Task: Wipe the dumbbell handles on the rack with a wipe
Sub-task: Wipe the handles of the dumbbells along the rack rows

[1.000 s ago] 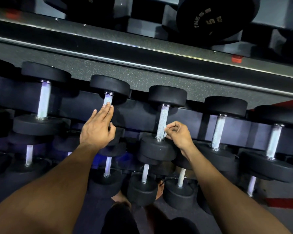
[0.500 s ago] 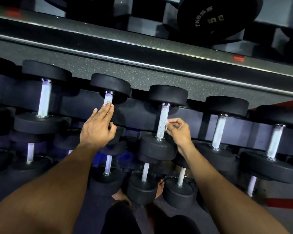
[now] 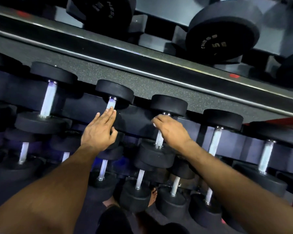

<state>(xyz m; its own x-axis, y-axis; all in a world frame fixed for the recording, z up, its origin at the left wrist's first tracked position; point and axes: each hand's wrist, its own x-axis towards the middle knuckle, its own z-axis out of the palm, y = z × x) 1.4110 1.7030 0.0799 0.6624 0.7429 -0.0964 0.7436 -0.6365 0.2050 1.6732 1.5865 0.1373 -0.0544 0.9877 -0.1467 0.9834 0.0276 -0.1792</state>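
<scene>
we look down on a dark dumbbell rack (image 3: 85,107) with a speckled grey shelf face (image 3: 142,85) and a metal rail (image 3: 159,71) above it; black round-headed dumbbells sit in rows on the middle tier, more on the tier below and on the one above, where one head shows a "5" (image 3: 222,31). dark floor and bare feet (image 3: 152,196) show at the bottom. our left hand (image 3: 98,132) reaches forward with fingers straight and together, fingertips (image 3: 111,109) touching the handle (image 3: 111,105) of one dumbbell, thumb spread aside, gripping nothing. our right hand (image 3: 171,129) lies over the upper part of the next handle (image 3: 159,137) to the right, fingers curled down around a white wipe (image 3: 155,124) that peeks out at the fingertips, pressed against the handle just below the far head (image 3: 169,104).
</scene>
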